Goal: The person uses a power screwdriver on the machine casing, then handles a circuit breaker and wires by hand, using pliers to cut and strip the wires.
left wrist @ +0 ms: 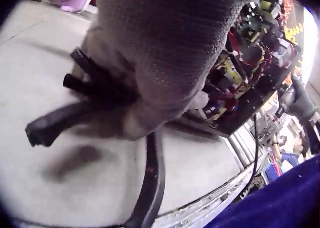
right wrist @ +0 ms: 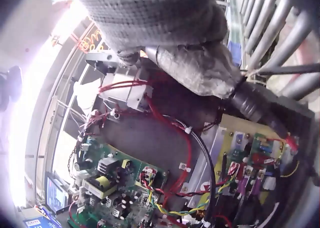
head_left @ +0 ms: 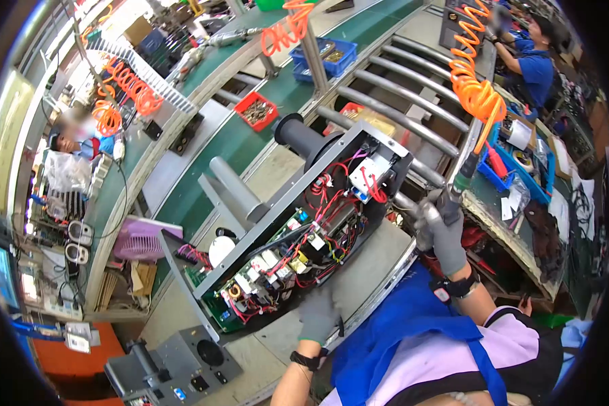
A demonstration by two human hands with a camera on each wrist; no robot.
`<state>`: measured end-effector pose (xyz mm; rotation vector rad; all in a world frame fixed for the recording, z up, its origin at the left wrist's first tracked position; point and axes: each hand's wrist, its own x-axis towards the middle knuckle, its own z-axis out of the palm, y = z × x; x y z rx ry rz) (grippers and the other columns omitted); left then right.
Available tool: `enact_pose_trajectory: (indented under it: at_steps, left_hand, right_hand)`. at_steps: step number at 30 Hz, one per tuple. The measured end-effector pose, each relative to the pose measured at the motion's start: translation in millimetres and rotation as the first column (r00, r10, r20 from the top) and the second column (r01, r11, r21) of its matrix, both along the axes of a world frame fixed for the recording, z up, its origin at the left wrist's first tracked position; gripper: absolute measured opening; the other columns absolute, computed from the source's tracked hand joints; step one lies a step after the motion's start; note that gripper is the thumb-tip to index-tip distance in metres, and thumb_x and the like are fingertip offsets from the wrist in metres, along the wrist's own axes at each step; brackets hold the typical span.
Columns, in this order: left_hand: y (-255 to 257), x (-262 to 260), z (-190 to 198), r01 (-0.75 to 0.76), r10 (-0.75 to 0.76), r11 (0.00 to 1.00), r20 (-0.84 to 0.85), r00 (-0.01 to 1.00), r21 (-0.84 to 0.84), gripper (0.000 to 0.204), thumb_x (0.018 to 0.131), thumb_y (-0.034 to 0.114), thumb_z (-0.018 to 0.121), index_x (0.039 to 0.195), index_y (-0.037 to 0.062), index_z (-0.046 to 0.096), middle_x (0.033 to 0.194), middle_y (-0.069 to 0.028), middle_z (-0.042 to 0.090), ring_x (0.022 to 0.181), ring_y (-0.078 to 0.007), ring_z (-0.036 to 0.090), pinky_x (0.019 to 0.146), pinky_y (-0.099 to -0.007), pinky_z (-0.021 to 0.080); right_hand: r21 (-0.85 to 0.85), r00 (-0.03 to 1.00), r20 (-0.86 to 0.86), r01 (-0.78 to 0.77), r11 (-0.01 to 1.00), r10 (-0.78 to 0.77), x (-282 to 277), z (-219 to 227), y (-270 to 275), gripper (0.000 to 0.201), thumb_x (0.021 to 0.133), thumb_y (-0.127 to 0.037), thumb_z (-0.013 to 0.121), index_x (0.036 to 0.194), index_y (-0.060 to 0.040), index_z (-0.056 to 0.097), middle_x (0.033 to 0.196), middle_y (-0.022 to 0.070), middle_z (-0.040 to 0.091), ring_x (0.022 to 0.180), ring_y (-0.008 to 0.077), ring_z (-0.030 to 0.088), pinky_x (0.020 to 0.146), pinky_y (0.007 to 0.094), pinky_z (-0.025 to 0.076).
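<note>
i see the open machine chassis (head_left: 298, 223) lying tilted on the counter (head_left: 365, 271) right in front of me, its cover off, the circuit boards (right wrist: 110, 188) and red wiring (head_left: 331, 203) bare and already fitted inside. by my judgement the inner assembly is mostly in place and the fastening is in hand; closing the case looks to be left.

my right hand (head_left: 443, 233), gloved, is wrapped around a pneumatic screwdriver (head_left: 457, 193) that hangs from the orange coiled hose (head_left: 477, 95), held just beside the chassis's far upper corner; the fingers (right wrist: 150, 18) are curled tight on the tool's body. whether the bit touches a screw i cannot tell.

my left hand (head_left: 318, 314), also gloved, sits at the chassis's near edge. in the left wrist view its fingers (left wrist: 165, 63) are bent down over a black cable (left wrist: 150, 183) on the counter, apparently holding it, though blur hides the exact grip.
</note>
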<state>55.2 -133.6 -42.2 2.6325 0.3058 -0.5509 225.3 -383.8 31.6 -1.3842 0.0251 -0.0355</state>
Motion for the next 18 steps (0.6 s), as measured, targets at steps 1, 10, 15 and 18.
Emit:
enact_pose_trajectory:
  at_steps: [1, 10, 15, 18]
  left_hand:
    - [-12.6, 3.7, 5.6, 0.012, 0.073, 0.960, 0.290, 0.954, -0.280, 0.065, 0.080, 0.042, 0.071, 0.128, 0.0031, 0.053, 0.121, -0.0223, 0.059, 0.113, -0.0380, 0.057, 0.097, -0.0465, 0.044]
    - [-141.8, 110.6, 149.7, 0.541, 0.206, 0.556, 0.735, 0.646, -0.631, 0.049, 0.072, 0.011, 0.070, 0.118, 0.0041, 0.054, 0.116, -0.0158, 0.060, 0.112, -0.0343, 0.057, 0.101, -0.0464, 0.040]
    - [-134.6, 126.7, 176.2, 0.656, -0.030, 0.570, 0.786, 0.618, -0.494, 0.052, 0.071, 0.011, 0.072, 0.118, 0.0041, 0.053, 0.119, -0.0185, 0.058, 0.113, -0.0374, 0.055, 0.099, -0.0461, 0.042]
    - [-128.2, 139.2, 186.5, 0.690, -0.148, 0.561, 0.765, 0.627, -0.458, 0.059, 0.072, 0.015, 0.076, 0.123, 0.0031, 0.051, 0.127, -0.0199, 0.053, 0.122, -0.0389, 0.050, 0.105, -0.0458, 0.038]
  right_hand:
    - [-0.034, 1.000, -0.004, -0.002, 0.999, 0.001, -10.8, 8.5, -1.2, 0.019, 0.088, -0.009, 0.065, 0.104, -0.0038, 0.056, 0.086, 0.0018, 0.061, 0.067, 0.0090, 0.061, 0.063, 0.0253, 0.051]
    - [-0.231, 0.960, 0.158, -0.190, 0.954, 0.230, -60.2, 34.4, -10.9, 0.036, 0.081, -0.017, 0.069, 0.111, -0.0014, 0.057, 0.100, 0.0052, 0.060, 0.091, 0.0152, 0.058, 0.079, 0.0312, 0.048]
    - [-0.101, 0.930, 0.148, -0.323, 0.941, 0.335, -48.2, 50.9, -26.7, 0.039, 0.078, -0.014, 0.071, 0.112, -0.0025, 0.058, 0.110, 0.0087, 0.060, 0.100, 0.0204, 0.059, 0.088, 0.0315, 0.047]
    - [-0.007, 0.869, 0.237, -0.445, 0.895, 0.434, -22.6, 32.0, -32.6, 0.046, 0.074, -0.012, 0.076, 0.115, -0.0037, 0.057, 0.112, 0.0082, 0.060, 0.104, 0.0153, 0.056, 0.093, 0.0309, 0.045]
